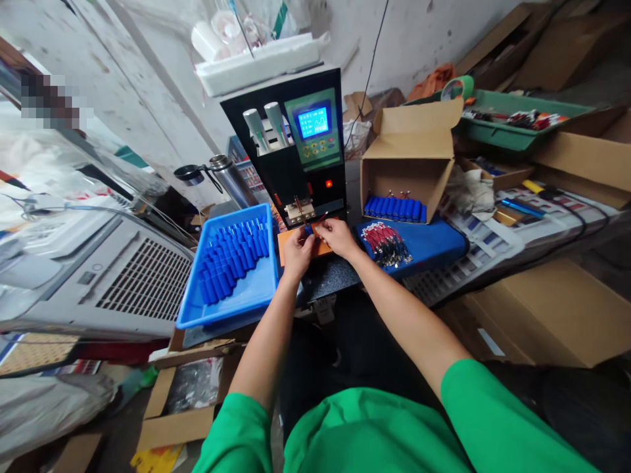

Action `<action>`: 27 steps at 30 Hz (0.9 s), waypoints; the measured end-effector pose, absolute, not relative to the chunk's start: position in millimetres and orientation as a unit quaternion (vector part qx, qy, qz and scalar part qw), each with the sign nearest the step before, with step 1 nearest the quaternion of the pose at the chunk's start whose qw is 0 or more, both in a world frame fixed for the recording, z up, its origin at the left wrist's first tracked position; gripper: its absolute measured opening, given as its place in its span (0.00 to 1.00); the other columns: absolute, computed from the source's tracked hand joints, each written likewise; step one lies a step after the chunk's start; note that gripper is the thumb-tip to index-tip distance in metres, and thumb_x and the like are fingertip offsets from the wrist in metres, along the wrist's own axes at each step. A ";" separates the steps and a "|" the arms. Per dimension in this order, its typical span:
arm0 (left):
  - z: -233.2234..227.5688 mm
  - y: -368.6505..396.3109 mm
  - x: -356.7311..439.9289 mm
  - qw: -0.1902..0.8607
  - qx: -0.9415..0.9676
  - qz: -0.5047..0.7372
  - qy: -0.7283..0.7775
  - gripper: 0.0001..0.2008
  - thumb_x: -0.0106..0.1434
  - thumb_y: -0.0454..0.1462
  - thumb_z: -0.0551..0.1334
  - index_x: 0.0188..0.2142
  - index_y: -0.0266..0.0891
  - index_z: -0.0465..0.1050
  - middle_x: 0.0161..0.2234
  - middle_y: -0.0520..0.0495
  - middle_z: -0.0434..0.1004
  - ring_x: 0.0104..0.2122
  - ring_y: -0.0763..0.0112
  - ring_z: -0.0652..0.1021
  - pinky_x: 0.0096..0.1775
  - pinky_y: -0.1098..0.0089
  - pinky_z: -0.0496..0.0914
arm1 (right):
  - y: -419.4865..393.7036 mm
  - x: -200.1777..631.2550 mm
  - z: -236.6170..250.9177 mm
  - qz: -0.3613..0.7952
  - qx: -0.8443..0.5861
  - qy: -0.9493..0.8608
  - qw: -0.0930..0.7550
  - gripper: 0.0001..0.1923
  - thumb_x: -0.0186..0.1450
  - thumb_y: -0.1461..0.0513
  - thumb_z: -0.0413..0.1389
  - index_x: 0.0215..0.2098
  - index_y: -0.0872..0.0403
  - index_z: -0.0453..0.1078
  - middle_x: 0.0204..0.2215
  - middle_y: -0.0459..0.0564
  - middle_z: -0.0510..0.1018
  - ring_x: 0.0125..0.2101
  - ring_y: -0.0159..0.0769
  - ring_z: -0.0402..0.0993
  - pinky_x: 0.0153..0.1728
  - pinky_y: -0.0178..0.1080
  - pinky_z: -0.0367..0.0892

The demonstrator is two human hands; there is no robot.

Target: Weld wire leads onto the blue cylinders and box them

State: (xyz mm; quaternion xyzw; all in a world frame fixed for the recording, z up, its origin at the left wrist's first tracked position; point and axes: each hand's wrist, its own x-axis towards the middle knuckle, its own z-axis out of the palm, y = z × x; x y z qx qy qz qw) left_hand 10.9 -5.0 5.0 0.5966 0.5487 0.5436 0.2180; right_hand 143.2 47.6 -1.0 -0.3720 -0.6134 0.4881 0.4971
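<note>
My left hand (298,252) and my right hand (336,237) meet over an orange pad (321,249), just below the electrodes (300,211) of a black spot welder (300,141). Together they pinch a small blue cell (308,230) with thin red wires, mostly hidden by my fingers. A blue tray (224,309) of several blue cells (231,259) sits to the left. A pile of red and black wire leads (388,242) lies on a blue mat (434,240) to the right.
An open cardboard box (409,154) lies on its side behind the mat, with a row of blue cells (394,208) in it. A green tray (513,121) and more cardboard boxes stand at the right. A white fan unit (113,276) and a steel flask (229,174) are at the left.
</note>
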 end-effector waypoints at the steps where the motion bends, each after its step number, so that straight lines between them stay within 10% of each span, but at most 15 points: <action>1: 6.1 -5.0 10.0 0.218 0.592 0.546 0.551 0.13 0.62 0.40 0.65 0.44 0.37 0.78 0.39 0.45 0.83 0.38 0.65 0.81 0.46 0.63 0.76 | 46.8 144.2 -0.1 0.496 -0.370 -0.610 0.495 0.19 0.61 0.48 0.59 0.23 0.53 0.67 0.18 0.44 0.69 0.24 0.33 0.67 0.24 0.33 0.59; 27: 6.9 -33.8 -5.2 0.243 0.581 0.475 0.615 0.09 0.62 0.42 0.63 0.32 0.39 0.76 0.29 0.48 0.81 0.30 0.67 0.80 0.36 0.66 0.74 | 38.5 155.1 9.6 0.555 -0.304 -0.620 0.465 0.14 0.54 0.53 0.65 0.28 0.55 0.71 0.24 0.45 0.75 0.25 0.30 0.67 0.28 0.34 0.63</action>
